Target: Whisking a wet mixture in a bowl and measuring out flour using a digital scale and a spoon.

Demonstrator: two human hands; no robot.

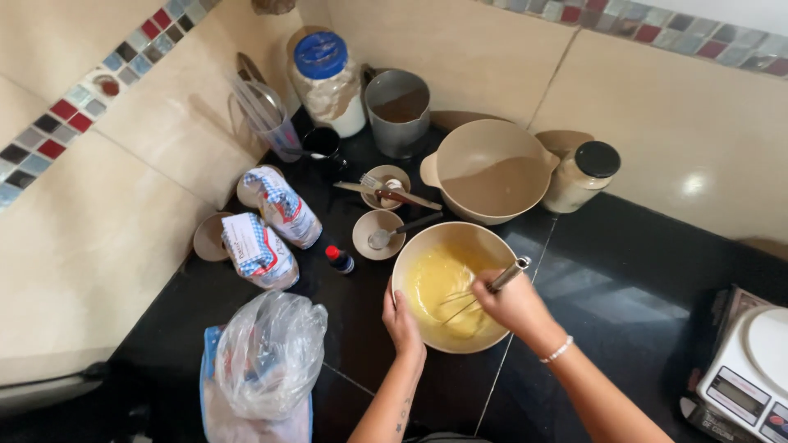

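The fingers of the right hand (513, 305) are wrapped tight round the metal handle of a whisk (484, 293), whose wires dip into yellow batter (443, 287) inside a beige mixing bowl (410, 267). The left hand (401, 320) rests against the bowl's near-left rim, fingers together and curved along the outer wall, thumb by the edge. The bowl stands on a black countertop (624, 295), roughly at its middle. Just beyond it lie a small dish with a spoon (379, 235) and another small dish with a fork and a knife across it (387, 191); a little red-capped bottle (339, 259) stands to the bowl's left. Further back sit a larger empty beige bowl (491, 171), a black-lidded jar (583, 175), a metal cup (398, 111) and a blue-lidded jar (328, 82). Two paper packets (271, 230) lean near the tiled wall, a plastic bag (263, 361) lies in front, and a kitchen scale (747, 369) sits at the far right.
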